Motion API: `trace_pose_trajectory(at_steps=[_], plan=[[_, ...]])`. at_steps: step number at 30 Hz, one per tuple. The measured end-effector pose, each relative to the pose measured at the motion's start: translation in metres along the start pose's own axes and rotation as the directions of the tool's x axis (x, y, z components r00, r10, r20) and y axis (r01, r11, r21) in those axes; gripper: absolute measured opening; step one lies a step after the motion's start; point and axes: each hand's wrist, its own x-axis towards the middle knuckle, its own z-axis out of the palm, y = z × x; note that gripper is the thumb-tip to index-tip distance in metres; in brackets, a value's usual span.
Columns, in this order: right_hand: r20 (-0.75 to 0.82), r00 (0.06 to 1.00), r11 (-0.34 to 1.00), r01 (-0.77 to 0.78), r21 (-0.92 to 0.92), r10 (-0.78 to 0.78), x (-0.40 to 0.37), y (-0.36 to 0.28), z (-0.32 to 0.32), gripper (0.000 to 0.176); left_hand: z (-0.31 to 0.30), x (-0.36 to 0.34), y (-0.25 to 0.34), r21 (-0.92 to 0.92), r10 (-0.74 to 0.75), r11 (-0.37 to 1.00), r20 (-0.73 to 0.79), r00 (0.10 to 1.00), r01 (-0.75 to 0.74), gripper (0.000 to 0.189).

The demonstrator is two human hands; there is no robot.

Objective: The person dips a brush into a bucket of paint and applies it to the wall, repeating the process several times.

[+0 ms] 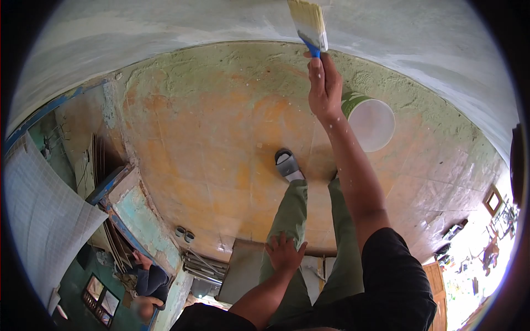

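My right hand (324,85) is closed round the blue handle of a wide paintbrush (311,25), its pale bristles pointing up against the whitish wall (221,22). Small white specks dot my right forearm. Below and right of that hand, a green and white bucket (372,124) stands on the floor, with whitish contents. My left hand (285,255) lies with fingers spread on my left knee, over the green trousers (290,212), and holds nothing.
The orange-stained floor (221,138) has rough green edges along the wall. Sandals (184,234) lie at the lower left, near metal bars (204,267). Another person (152,280) sits beyond the blue-edged doorway. A hanging cloth (44,204) is at the left; clutter lies at the right.
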Motion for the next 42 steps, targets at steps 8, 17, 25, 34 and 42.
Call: trace_pose_trajectory(at_steps=[8, 17, 25, 34, 42], plan=[[-0.052, 0.983, 0.903, -0.184, -0.390, 0.178, 0.020, 0.100, -0.009, 0.028, -0.003, 0.001, 0.004, 0.022, -0.002, 1.000, 0.026, 1.000, 0.002, 0.058], [-0.149, 0.906, 0.754, -0.414, -0.511, 0.397, 0.018, 0.186, -0.008, 0.034, 0.009, -0.002, 0.006, 0.001, -0.017, 1.000, 0.051, 0.999, 0.017, 0.059], [-0.038, 0.912, 0.682, -0.333, -0.652, 0.409, -0.006, 0.195, -0.022, 0.037, 0.009, -0.005, 0.007, 0.011, -0.023, 1.000, 0.028, 0.999, 0.023, 0.057], [0.147, 0.641, 0.620, -0.767, 0.166, 0.753, 0.041, 0.164, 0.013, 0.029, 0.020, -0.009, 0.001, 0.035, -0.004, 0.999, 0.023, 1.000, 0.003, 0.058], [0.039, 0.795, 0.702, -0.557, 0.443, 0.606, 0.015, 0.017, -0.006, 0.025, 0.019, -0.009, 0.004, 0.033, 0.007, 0.999, 0.053, 0.999, -0.009, 0.062]])
